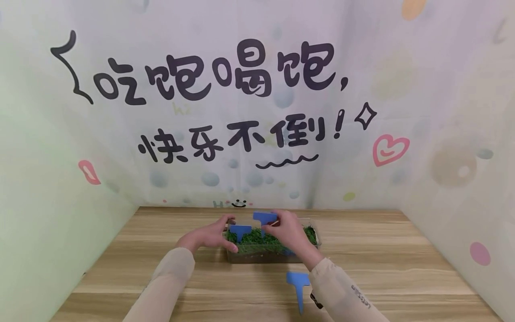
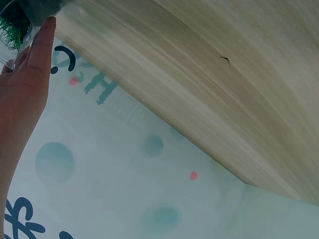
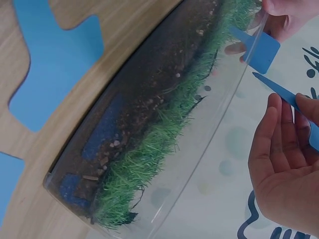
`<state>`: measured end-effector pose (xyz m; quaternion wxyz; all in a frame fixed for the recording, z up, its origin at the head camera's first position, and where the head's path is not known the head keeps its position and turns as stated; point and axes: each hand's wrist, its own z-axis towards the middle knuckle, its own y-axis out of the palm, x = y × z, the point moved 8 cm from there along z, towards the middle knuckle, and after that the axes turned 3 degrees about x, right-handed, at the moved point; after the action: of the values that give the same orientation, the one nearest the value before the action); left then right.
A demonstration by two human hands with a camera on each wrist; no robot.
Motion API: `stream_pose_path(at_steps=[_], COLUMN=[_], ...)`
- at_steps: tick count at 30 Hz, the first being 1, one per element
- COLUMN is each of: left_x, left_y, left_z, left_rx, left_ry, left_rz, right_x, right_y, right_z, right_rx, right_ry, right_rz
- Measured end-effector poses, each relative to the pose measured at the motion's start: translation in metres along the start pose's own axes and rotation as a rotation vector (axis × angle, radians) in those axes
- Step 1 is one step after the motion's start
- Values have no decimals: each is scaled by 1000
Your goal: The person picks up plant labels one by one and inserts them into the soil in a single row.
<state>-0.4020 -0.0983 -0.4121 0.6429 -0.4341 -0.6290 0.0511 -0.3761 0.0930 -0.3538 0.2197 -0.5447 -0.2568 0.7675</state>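
A clear plastic box (image 1: 261, 257) holds dark soil topped with green grass (image 3: 144, 159). My left hand (image 1: 211, 235) holds its left end, thumb at the front wall and fingers at the back. Just inside that end, a blue T-shaped plant label (image 1: 240, 229) stands in the grass. My right hand (image 1: 287, 228) pinches another blue plant label (image 3: 286, 93) by its wide head. The pointed tip of this label is directed at the box, near the standing one. In the left wrist view, straight fingers (image 2: 42, 47) lie along the box's clear wall.
One blue plant label (image 1: 298, 286) lies on the wooden table (image 1: 161, 228) in front of the box, beside the right sleeve (image 1: 342, 286). Part of another blue piece (image 3: 7, 184) shows at the right wrist view's edge. A printed cloth wall (image 1: 241, 179) stands behind the table.
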Motion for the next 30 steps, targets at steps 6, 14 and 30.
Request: stream_pose_path(at_steps=[6, 14, 30], left_x=[-2, -2, -2], left_y=[-1, -1, -1], left_z=[1, 1, 1], left_rx=[-2, 0, 3], left_ry=[-1, 5, 0], left_rz=[-7, -2, -6], right_x=[4, 9, 17], right_y=[5, 10, 22], right_z=[2, 3, 4], right_rx=[-4, -21, -59], right_ry=[1, 3, 7], right_rz=[-23, -16, -18])
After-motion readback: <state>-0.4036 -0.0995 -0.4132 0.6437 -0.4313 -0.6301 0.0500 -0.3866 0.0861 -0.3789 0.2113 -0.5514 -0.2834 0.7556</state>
